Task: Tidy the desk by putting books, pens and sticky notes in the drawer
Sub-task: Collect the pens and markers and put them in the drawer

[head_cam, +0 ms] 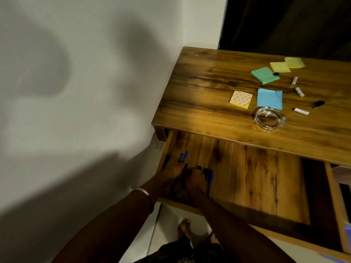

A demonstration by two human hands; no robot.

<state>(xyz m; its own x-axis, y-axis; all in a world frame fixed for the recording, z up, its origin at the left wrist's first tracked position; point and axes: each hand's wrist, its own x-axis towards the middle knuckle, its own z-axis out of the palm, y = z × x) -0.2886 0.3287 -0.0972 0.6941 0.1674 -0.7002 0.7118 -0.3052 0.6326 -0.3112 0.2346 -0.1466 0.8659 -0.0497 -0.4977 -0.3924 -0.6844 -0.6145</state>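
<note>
The wooden drawer (247, 179) is pulled out under the desk (209, 95). Both my hands are down in its near left corner among several blue pens. My left hand (171, 171) holds blue pens (183, 156) whose ends stick out past its fingers. My right hand (193, 179) lies beside it, its fingers curled over more blue pens (209, 174). On the desk lie sticky note pads: a green one (265, 75), two yellow ones (280, 66) (294, 62), a blue one (269, 98) and a face-down pad (240, 99).
A glass ashtray (269, 118) stands near the desk's front edge. Small white tubes (301, 111) and black caps (318, 104) are scattered at the right. A wall runs along the left. A second open drawer (340, 205) shows at the right edge. My bare foot (184, 228) is on the floor.
</note>
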